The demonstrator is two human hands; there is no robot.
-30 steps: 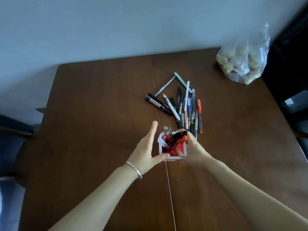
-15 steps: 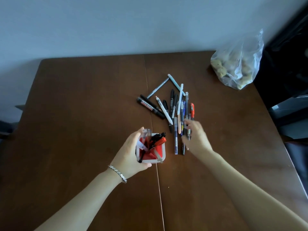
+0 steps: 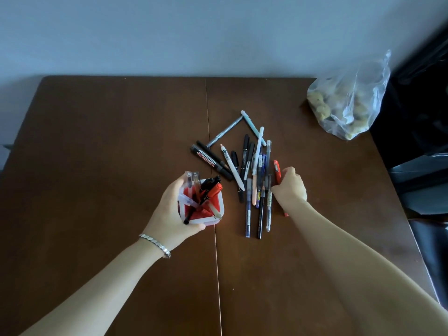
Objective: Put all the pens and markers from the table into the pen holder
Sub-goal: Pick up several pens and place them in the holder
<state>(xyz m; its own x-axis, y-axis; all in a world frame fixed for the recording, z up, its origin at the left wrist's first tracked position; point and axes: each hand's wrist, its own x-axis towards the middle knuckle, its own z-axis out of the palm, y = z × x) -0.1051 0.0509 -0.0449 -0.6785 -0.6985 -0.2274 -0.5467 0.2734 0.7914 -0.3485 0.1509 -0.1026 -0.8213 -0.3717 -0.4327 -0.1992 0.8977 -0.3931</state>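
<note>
A square white pen holder with a red inside stands on the brown table, left of the centre seam. It holds several pens and markers. My left hand wraps its left and near sides. To its right lies a heap of pens and markers, among them a black whiteboard marker. My right hand rests on the heap's right edge, fingers closed around a red pen that still lies on the table.
A clear plastic bag with lumpy yellowish contents sits at the table's far right corner. Dark furniture stands beyond the right edge. A pale wall runs behind the table.
My left hand took hold of the pen holder and slid it left. My right hand let go of the holder, moved right to the heap and closed on the red pen.
</note>
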